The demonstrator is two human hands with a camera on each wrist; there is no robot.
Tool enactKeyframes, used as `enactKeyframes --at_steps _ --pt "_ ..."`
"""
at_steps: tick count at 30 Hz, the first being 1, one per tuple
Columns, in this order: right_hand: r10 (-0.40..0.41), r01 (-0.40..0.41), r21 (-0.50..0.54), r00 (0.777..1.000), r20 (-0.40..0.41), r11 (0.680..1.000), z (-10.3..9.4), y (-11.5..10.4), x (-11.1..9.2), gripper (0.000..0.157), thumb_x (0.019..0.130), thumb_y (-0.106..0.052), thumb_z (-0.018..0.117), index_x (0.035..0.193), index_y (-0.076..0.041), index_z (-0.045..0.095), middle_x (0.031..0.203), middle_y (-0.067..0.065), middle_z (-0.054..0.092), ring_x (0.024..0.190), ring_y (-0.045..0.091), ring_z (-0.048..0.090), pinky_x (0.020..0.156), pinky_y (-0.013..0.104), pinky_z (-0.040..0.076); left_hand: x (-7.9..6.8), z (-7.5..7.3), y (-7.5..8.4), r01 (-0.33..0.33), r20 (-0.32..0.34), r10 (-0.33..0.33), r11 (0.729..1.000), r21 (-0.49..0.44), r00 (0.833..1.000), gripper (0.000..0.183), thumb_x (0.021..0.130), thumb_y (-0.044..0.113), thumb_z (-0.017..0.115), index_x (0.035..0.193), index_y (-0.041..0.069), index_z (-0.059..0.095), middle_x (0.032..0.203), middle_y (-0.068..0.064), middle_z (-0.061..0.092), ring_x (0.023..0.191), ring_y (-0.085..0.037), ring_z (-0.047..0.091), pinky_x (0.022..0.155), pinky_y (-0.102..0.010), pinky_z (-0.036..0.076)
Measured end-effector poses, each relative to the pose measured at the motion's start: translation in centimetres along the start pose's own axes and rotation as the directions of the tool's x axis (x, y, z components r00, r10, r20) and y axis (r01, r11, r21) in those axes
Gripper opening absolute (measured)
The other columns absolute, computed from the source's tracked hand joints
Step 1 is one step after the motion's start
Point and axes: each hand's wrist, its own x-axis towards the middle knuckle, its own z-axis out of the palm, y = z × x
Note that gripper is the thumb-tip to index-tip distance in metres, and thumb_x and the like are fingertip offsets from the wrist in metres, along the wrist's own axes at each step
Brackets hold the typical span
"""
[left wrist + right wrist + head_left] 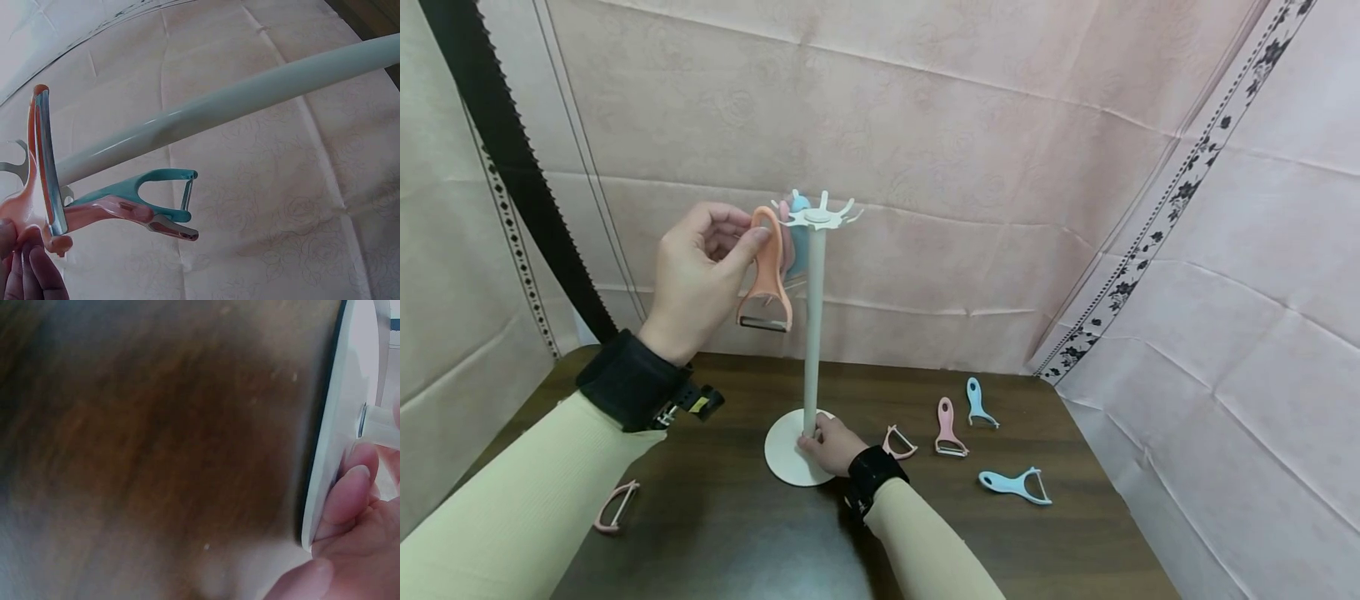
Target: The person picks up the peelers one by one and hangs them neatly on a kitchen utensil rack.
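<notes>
My left grip pinches the orange plastic Y-shaped peeler by its handle, just beside the hooks of the white plastic stand; my right grip holds the pole's foot. Bumping the hanging pink plastic peeler and blue plastic peeler could unhook them; slack steadying might let everything tip.

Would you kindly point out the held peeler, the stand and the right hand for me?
Held peeler [768,268]: head view, on its handle.
Stand [815,325]: head view, on its upright pole.
Right hand [836,447]: head view, on the back of the hand.
</notes>
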Motion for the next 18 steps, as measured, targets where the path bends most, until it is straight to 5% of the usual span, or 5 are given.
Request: enactKeyframes --at_steps 7,18 --pt "0.0 0.0 0.001 1.0 0.003 1.0 0.0 0.0 0.0 0.021 0.097 -0.031 0.059 0.106 -0.011 0.056 0.086 -0.001 0.057 0.081 0.012 0.056 0.076 0.034 0.048 -0.2 0.0 2.3 0.002 0.003 -0.002 1.0 -0.018 1.0 0.023 0.094 0.013 0.064 0.108 -0.005 0.06 0.089 -0.014 0.065 0.072 -0.017 0.058 0.061 -0.02 0.038" --pt "0.004 -0.004 -0.002 1.0 0.0 1.0 0.2 0.4 0.4 0.021 0.097 -0.03 0.059 0.107 -0.012 0.056 0.086 -0.001 0.057 0.081 0.013 0.056 0.076 0.035 0.048 0.0 0.2 -0.1 0.004 0.056 -0.003 1.0 -0.017 0.998 0.026 0.095 0.022 0.064 0.115 0.006 0.062 0.095 -0.004 0.067 0.074 -0.014 0.06 0.061 -0.02 0.042"
